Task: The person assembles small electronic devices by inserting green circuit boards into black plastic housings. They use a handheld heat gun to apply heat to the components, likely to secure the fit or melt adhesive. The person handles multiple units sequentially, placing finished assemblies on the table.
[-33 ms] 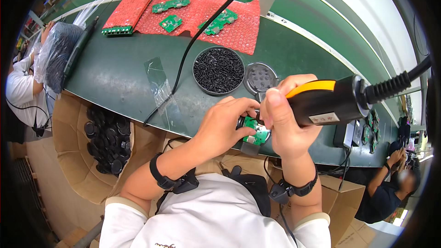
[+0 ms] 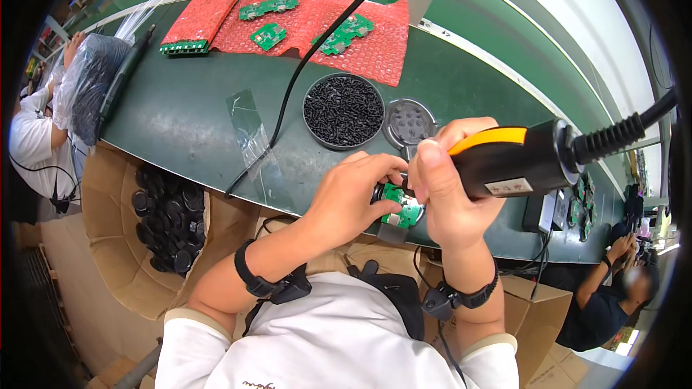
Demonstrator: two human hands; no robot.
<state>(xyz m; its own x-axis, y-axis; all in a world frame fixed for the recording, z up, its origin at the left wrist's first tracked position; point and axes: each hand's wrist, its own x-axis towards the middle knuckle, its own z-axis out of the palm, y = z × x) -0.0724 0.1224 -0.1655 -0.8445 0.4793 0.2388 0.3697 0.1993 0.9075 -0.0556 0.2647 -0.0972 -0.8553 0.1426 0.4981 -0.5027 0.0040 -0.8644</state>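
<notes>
My right hand [image 2: 459, 198] is wrapped round a black electric screwdriver [image 2: 530, 166] with a yellow lever strip, its cable leaving to the right. The tool's tip end sits over a green circuit board [image 2: 408, 210], close to my left fingertips. My left hand [image 2: 353, 198] is closed on that board and the dark round part under it, at the table's near edge. My fingers and the tool cover much of both. Just beyond them stands a round dish of small black screws [image 2: 343, 111], beside a dark round tray [image 2: 409, 122] with hollows.
Red bubble wrap [image 2: 386, 50] with several green boards lies at the back. A black cable [image 2: 287, 94] crosses the table. A cardboard box [image 2: 108, 245] of black round parts stands lower left. A black power box [image 2: 542, 210] sits right. Other people work at both sides.
</notes>
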